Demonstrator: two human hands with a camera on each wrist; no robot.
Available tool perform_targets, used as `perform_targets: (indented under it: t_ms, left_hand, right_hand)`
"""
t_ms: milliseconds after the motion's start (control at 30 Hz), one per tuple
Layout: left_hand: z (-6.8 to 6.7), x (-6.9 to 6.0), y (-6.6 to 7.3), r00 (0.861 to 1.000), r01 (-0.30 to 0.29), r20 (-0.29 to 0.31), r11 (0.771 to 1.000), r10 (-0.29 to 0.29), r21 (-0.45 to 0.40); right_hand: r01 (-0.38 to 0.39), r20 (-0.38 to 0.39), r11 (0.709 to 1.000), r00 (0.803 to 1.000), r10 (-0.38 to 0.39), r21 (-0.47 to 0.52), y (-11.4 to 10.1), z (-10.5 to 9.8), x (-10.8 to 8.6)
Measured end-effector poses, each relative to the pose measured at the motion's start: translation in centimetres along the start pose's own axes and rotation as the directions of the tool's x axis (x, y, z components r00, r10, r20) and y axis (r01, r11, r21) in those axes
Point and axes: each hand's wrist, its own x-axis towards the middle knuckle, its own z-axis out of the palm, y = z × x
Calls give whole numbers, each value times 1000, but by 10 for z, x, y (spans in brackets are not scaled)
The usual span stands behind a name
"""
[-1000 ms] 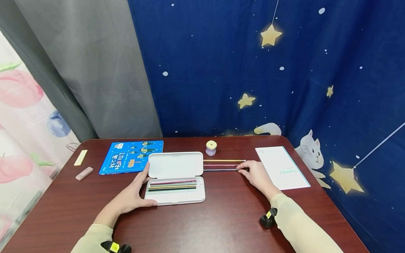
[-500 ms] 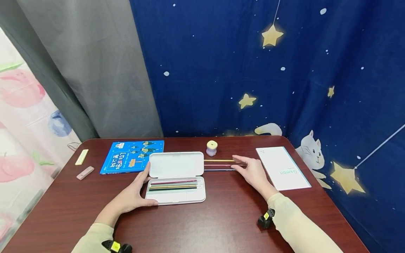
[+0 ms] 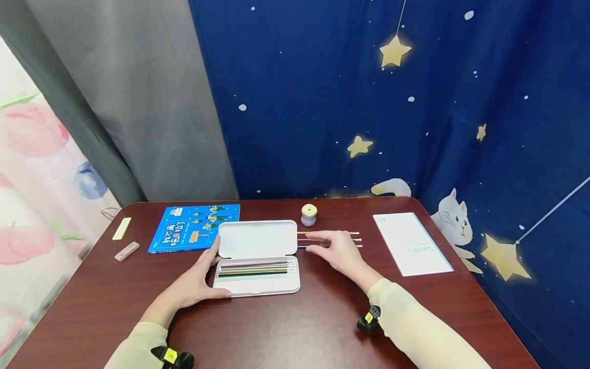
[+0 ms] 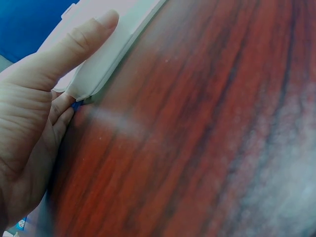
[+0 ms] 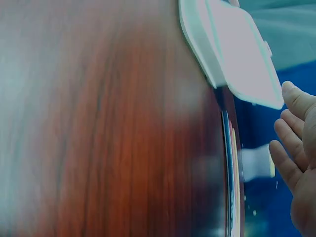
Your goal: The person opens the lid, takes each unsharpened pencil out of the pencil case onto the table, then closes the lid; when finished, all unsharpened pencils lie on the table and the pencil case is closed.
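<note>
A person's left hand (image 3: 195,284) grips the left end of an open, white, rectangular pencil case (image 3: 244,285), set just left of the centre of a glossy, red-brown wooden tabletop (image 3: 276,333). The right hand (image 3: 338,251), holding nothing, its fingers extended, hovers over three slim coloured pencils (image 5: 233,173) lying parallel to the back edge. A blue paperback book (image 3: 184,230) lies toward the back left corner.

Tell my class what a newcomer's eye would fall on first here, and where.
Probably the blue curtain with yellow stars, behind the table. Next might come the open white pencil case, mid-table, its left end held by the left hand. The right hand is over three pencils lying right of the case.
</note>
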Motion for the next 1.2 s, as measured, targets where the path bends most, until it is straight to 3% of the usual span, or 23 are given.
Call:
perform_targets:
  t_ms: [133, 467, 767, 1200]
  left_hand:
    - [0, -1, 0, 1000, 2, 0, 1000, -2, 1]
    - [0, -1, -1, 1000, -14, -14, 1000, 15, 19]
    - [0, -1, 0, 1000, -19, -7, 1000, 19, 16]
    - [0, -1, -1, 1000, -19, -3, 1000, 20, 18]
  right_hand:
    - [33, 50, 999, 998, -33, 9, -8, 13, 1]
    - [111, 153, 988, 984, -94, -106, -23, 42, -7]
    - [155, 226, 958, 969, -100, -240, -25, 59, -4]
    - [155, 270, 963, 958, -93, -219, -26, 68, 0]
